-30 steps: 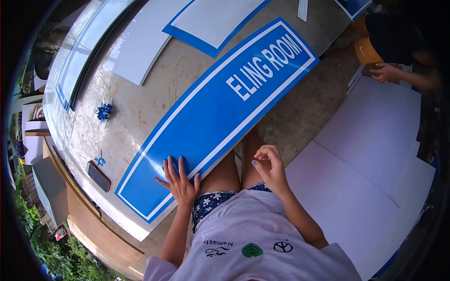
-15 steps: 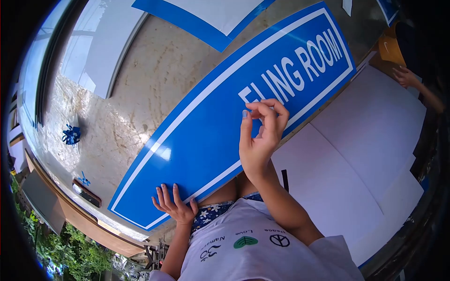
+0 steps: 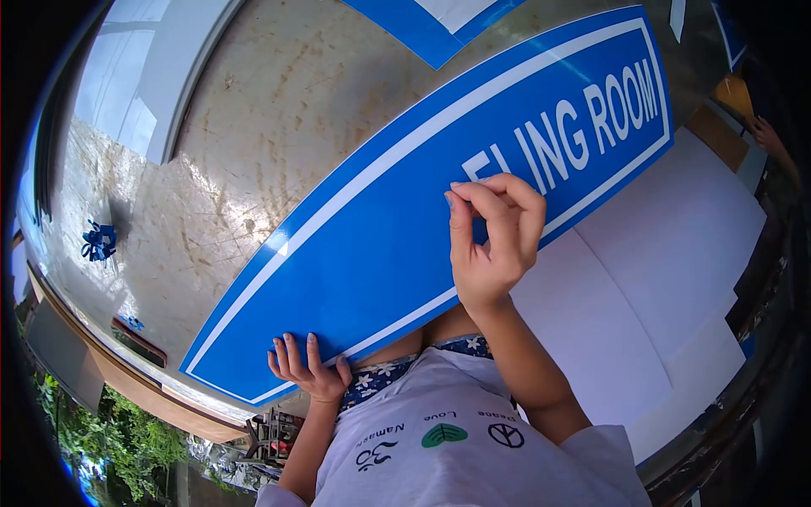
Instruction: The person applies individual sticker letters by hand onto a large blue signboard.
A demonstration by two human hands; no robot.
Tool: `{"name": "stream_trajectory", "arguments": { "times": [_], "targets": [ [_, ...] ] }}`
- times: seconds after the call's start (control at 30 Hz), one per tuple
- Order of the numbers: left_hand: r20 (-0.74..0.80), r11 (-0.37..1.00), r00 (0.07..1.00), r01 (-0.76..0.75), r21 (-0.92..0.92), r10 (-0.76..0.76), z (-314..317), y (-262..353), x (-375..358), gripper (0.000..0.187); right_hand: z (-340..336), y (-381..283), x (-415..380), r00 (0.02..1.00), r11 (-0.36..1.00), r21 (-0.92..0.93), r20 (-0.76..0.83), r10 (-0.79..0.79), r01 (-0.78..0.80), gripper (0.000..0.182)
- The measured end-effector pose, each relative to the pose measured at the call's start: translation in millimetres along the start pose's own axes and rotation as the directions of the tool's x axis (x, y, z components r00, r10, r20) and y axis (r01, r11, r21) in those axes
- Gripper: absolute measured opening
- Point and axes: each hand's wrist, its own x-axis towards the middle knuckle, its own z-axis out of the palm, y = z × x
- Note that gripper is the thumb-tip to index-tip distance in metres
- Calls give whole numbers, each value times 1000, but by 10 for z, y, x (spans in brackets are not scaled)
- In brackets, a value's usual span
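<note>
A long blue sign (image 3: 363,253) with a white border line and white letters lies slantwise across my lap and the table. The letters "LING ROOM" (image 3: 591,118) read clearly; the first visible letter is partly covered by my fingers. My left hand (image 3: 309,369) rests with fingers spread flat on the sign's near left edge, thumb at its rim. Over the sign, beside that first letter, my right hand (image 3: 500,241) is closed in a pinch, thumb and index fingertips together. Whatever lies between those fingertips is too small to make out.
A scuffed metal-topped table (image 3: 279,110) holds a crumpled blue scrap (image 3: 99,242) and a phone-like dark object (image 3: 139,342). Another blue-bordered sheet (image 3: 422,38) lies at the back. Large white sheets (image 3: 608,313) are at right. Another person's hand (image 3: 769,139) shows at far right.
My right thumb and index fingertips have come together from slightly apart. My left hand stays flat on the sign. The view has shifted a little, with the other person's hand now nearer the right edge.
</note>
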Motion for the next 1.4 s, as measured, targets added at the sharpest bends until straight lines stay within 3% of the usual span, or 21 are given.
{"name": "stream_trajectory", "arguments": {
  "times": [0.37,0.67,1.07,1.4],
  "targets": [
    [-18,1000,1000,4,-17,-4,-5,-16,-14,51,40,10,-24,995,995,-56,-46,-89,87,26],
    [4,999,999,-38,12,38,-16,-8,16,52,59,10,-1,989,983,-129,-55,-136,128,20],
    [-11,1000,1000,-4,-21,4,-4,1,-1,50,58,-46,36,1000,989,-150,-16,-14,11,13],
    [-27,1000,1000,3,-15,-3,4,12,11,49,53,2,23,999,988,-145,-8,-53,51,15]
  ]
}}
